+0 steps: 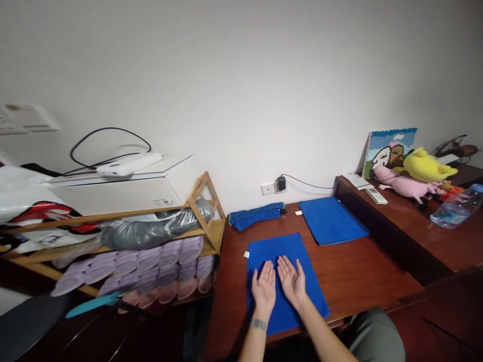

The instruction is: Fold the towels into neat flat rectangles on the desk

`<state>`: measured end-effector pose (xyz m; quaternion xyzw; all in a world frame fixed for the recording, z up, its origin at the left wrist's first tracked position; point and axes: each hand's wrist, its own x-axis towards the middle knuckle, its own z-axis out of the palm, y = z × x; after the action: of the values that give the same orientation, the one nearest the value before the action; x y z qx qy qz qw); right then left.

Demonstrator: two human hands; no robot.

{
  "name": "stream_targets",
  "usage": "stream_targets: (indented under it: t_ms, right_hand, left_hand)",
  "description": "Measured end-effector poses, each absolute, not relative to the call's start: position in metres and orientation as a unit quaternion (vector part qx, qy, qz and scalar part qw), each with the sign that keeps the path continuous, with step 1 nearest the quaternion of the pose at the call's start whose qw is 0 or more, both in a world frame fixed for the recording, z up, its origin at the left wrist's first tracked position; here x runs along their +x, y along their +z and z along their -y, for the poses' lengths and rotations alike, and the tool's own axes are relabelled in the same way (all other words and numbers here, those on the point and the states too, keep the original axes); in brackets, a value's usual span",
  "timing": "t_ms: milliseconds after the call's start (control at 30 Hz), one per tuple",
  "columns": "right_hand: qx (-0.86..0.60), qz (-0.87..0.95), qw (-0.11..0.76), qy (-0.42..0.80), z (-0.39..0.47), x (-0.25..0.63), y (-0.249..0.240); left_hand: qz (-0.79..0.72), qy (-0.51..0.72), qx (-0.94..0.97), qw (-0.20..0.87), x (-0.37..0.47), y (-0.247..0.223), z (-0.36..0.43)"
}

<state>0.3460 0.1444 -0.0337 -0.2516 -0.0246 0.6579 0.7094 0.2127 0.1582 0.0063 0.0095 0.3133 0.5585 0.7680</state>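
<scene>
Both hands are held palm up above a flat blue cloth (279, 244) on the reddish-brown wooden table (230, 301). My left hand (264, 286), with a grey band on the wrist, has its fingers extended and holds nothing. Close beside it on the right, my right hand (292, 280) is likewise empty, thumb apart from the fingers. A second blue cloth (334, 220) lies flat at the back right. Near the wall is a folded or rolled blue cloth (256, 215) with a green edge.
To the left stands a wooden rack (217, 234) with purple slippers (169, 254) and a white box (124, 193) on top. A raised ledge (415, 231) on the right holds a remote (376, 196), plush toys (426, 166) and a bottle (455, 211).
</scene>
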Motion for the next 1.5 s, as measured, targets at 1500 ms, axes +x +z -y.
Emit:
stream_targets:
  t_ms: [1500]
  right_hand:
    - [-0.316, 0.095, 0.701, 0.632, -0.055, 0.321, -0.022]
  left_hand:
    - [-0.367, 0.527, 0.193, 0.742, 0.227, -0.002, -0.067]
